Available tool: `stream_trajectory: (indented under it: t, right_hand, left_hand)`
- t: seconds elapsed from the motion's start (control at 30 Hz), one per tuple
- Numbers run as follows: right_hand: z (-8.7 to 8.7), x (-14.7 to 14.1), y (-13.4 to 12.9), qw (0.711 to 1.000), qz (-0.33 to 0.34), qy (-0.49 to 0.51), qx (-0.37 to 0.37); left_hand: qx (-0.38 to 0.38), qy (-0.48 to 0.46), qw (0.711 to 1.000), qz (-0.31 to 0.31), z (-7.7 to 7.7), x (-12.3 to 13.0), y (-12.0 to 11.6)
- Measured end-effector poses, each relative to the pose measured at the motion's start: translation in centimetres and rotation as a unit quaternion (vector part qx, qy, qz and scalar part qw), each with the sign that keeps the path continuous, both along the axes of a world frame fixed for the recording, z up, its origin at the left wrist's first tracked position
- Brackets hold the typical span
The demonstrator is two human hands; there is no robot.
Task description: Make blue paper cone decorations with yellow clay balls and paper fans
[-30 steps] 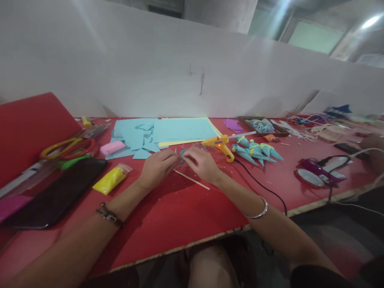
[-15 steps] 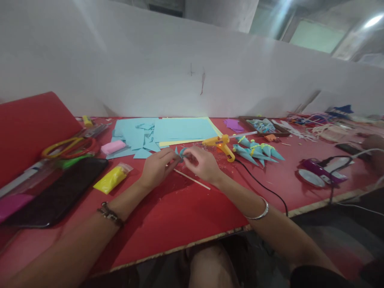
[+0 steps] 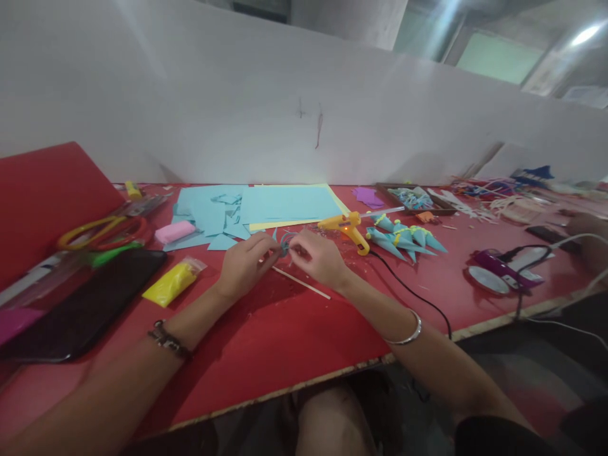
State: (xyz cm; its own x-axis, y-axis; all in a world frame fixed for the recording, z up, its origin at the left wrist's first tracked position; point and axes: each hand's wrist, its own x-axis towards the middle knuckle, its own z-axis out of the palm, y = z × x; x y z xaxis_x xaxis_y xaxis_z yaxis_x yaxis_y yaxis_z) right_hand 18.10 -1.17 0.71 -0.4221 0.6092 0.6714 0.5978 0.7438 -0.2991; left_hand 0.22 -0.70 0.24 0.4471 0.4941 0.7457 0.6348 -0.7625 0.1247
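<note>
Over the middle of the red table, my left hand (image 3: 247, 263) and my right hand (image 3: 319, 258) meet with fingertips pinched on a small blue paper piece (image 3: 285, 242), which looks curled. The fingers partly hide it. A thin wooden stick (image 3: 304, 284) lies just below the fingertips. To the right of my right hand rests a yellow glue gun (image 3: 346, 227) with a clear glue stick in its back. Blue paper cones with yellow trim (image 3: 408, 239) lie beyond it. Light blue paper sheets (image 3: 289, 204) and cut scraps are behind my hands.
On the left are a black phone-like slab (image 3: 95, 304), scissors (image 3: 102, 233), a yellow clay packet (image 3: 171, 282) and a pink block (image 3: 175, 232). Rightward are a tray (image 3: 444, 206), a purple device (image 3: 506, 269), cables and another person's hand (image 3: 586, 228).
The view has shifted slightly. My hands stay together, and the blue piece between them now shows as a looser, rounder curl.
</note>
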Motion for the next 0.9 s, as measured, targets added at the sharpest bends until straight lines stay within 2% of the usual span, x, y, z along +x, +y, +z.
stream_trajectory:
  t: [0.27, 0.43, 0.67, 0.9]
  right_hand:
    - [0.26, 0.21, 0.07, 0.996, -0.009, -0.072, 0.051]
    - [0.26, 0.17, 0.06, 0.997, -0.01, -0.063, 0.05]
    - [-0.06, 0.29, 0.33, 0.998, 0.013, -0.049, 0.034]
    - [-0.33, 0.23, 0.38, 0.999, 0.032, -0.018, 0.01]
  left_hand:
    - [0.009, -0.009, 1.0, 0.004, -0.11, 0.0, 0.12]
    - [0.021, -0.005, 1.0, -0.02, -0.07, -0.02, 0.13]
    - [-0.009, 0.003, 1.0, -0.008, -0.08, 0.12, -0.03]
    - [-0.05, -0.027, 0.998, -0.027, 0.11, 0.14, -0.02]
